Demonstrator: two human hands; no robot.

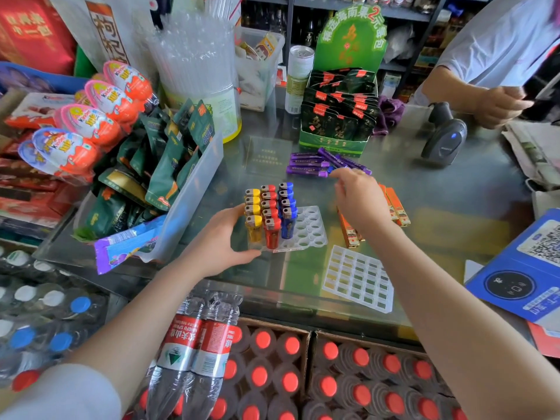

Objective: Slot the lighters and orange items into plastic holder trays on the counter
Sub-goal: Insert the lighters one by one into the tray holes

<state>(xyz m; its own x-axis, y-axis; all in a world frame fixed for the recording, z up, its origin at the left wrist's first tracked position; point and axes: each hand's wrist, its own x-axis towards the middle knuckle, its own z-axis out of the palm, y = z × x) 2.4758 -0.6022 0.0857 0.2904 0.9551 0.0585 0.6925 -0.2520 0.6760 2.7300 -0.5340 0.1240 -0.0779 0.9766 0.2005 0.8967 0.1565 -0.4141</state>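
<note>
A clear holder tray with round holes (312, 228) sits mid-counter. Rows of yellow lighters (253, 221), red lighters (270, 219) and blue lighters (288, 212) stand upright in its left part; its right holes are bare. My left hand (225, 241) grips the tray's left front corner. My right hand (360, 200) hovers over the counter, fingers pointing at the purple lighters (321, 165) lying flat behind the tray; nothing shows in its fingers. Orange items (397, 207) lie flat under and beside that hand. A second clear tray with square slots (359, 278) lies bare at the front right.
A clear bin of green packets (194, 174) stands left of the tray. A green display box (336, 122) sits behind the purple lighters. A barcode scanner (444, 137) and another person's hand (500, 104) are at the back right. A blue QR stand (527, 268) sits at the right.
</note>
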